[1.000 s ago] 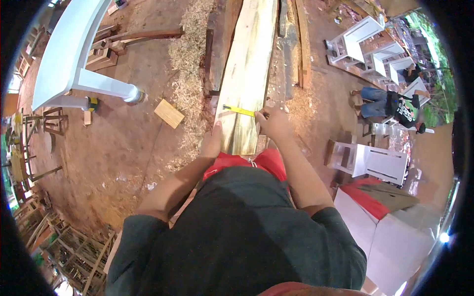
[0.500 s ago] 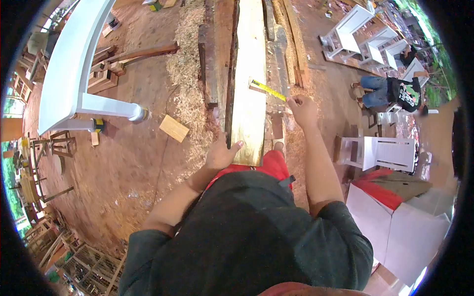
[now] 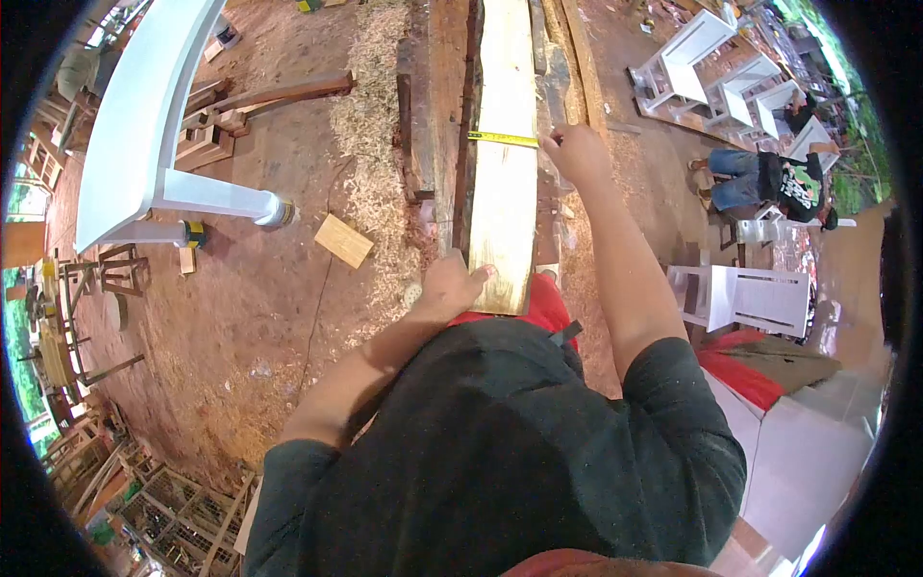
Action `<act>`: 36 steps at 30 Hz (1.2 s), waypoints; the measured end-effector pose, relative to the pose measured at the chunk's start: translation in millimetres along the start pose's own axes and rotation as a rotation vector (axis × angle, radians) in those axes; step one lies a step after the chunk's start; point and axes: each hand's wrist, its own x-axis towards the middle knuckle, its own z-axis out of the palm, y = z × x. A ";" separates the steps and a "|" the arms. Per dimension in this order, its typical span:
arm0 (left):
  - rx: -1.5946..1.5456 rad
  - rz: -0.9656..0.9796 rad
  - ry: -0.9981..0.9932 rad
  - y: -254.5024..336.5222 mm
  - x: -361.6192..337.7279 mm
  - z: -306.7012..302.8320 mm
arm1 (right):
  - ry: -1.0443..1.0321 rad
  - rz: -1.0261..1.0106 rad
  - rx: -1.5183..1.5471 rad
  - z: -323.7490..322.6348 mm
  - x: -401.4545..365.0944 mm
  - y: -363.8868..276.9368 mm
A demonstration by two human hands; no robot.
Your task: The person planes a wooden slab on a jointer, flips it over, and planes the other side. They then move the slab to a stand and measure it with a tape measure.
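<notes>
A long pale wooden plank (image 3: 504,212) runs away from my waist, its near end against my red shorts. My left hand (image 3: 455,281) grips the plank's left edge near that end, with the thumb lying on the top face. Across the plank's width stretches a yellow tape measure blade (image 3: 502,139). Its right end meets my right hand (image 3: 577,154), whose fingers are closed round it just beyond the plank's right edge. The tape's case is hidden or too small to make out.
Rough boards (image 3: 447,106) lie beside the plank, with wood shavings (image 3: 370,144) along the left. A white table (image 3: 144,125) stands far left, near a small wood block (image 3: 343,240). White chairs (image 3: 740,293) and a bending person (image 3: 769,183) are at right.
My right hand has moved up and slightly left, bringing the slanting tape almost square across the plank. The plank's near end and my left hand have shifted a little to the right in view.
</notes>
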 end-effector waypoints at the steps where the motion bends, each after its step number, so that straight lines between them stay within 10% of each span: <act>1: 0.024 0.022 0.000 1.6 2.3 4.3 | 0.009 -0.009 0.007 0.7 1.6 -1.7; 28: 0.055 0.071 -0.150 50.4 2.1 -32.0 | 0.075 0.112 0.262 44.8 -9.9 49.6; 36: 0.075 0.072 -0.205 38.5 11.8 -26.7 | 0.134 0.294 0.737 55.3 -14.7 34.5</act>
